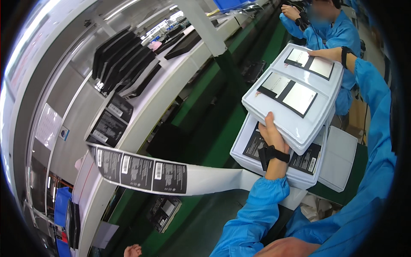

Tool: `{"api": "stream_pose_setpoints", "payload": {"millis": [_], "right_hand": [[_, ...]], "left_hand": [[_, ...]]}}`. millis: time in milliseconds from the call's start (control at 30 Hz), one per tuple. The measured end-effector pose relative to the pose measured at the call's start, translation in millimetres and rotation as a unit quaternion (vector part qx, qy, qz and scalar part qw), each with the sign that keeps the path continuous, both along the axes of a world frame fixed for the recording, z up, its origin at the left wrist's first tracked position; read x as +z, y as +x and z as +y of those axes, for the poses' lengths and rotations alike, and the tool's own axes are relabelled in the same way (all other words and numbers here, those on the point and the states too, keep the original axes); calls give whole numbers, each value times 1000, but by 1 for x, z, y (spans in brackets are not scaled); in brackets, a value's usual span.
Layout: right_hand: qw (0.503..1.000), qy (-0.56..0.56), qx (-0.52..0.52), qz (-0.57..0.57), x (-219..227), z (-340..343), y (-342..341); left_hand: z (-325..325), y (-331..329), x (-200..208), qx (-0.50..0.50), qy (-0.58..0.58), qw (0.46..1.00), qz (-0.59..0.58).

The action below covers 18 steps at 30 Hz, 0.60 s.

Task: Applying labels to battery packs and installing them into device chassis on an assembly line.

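Both my hands carry a stack of white plastic trays (261,100), tilted above the bench. My left hand (273,136) grips its near edge, thumb on top, a black band at the wrist. My right hand (329,54) holds the far right edge, its fingers partly hidden beneath. Two flat battery packs lie in the top tray: a nearer battery pack (280,93) and a farther battery pack (310,63), each black with pale panels. Under the stack stands another white tray (244,160) holding black-labelled battery packs (306,158), partly covered by my left hand and the lifted trays.
A strip of black labels (139,171) on white backing stretches from the shelf toward the trays. An empty-looking white tray (340,158) lies at right. A dark device (164,213) rests on the green line. Another person's hand (132,250) shows below; a co-worker (340,32) sits far right.
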State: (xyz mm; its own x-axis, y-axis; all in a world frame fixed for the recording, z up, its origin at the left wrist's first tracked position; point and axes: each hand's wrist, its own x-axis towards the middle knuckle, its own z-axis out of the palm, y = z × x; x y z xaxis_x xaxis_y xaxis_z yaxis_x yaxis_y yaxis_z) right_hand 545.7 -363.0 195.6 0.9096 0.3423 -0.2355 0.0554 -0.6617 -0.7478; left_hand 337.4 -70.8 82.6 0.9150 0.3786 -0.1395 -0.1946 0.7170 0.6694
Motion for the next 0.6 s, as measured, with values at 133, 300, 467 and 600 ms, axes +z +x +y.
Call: {"api": "stream_pose_setpoints", "payload": {"millis": [133,300,467,600], "right_hand": [[992,116,-20,43,42,3,-24],[984,171,-49,-11,98,-9,-139],[988,100,-120,-21,106,19,-237],[995,63,-68,-39,77,49,-283]], "left_hand": [[7,-27,38,7,10,997,-70],[15,-109,53,-24,-1,992,-120],[16,-222,70,-2,-10,994,-110],[25,-310,34,48,-36,992,-110]]}}
